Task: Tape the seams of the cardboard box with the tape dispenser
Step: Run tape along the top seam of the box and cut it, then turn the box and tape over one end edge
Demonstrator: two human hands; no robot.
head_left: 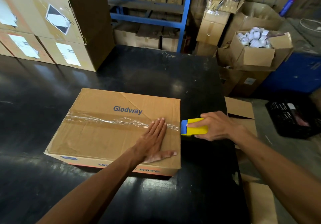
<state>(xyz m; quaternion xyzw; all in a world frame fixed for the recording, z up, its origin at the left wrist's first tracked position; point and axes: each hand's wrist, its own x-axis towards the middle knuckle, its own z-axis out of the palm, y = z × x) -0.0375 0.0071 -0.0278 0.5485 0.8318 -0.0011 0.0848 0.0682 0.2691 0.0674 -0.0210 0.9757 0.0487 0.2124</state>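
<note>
A glossy black worktop (139, 77) carries the cardboard box (107, 136), its taped seam crinkled — left hand (152, 140) flat on top, grip relaxed. Right hand (215, 126) clamps the tape dispenser (194, 126) at the box's right edge. Stacked cartons (52, 23) and blue shelving (185, 15) stand behind.

Both forearms come into view bare from the lower edge up to the wrists — no sleeve, cuff or glove shows on either. The left hand (152, 140) and the right hand (214, 125) are bare too — the fingernails are short, plain and unpainted.
</note>
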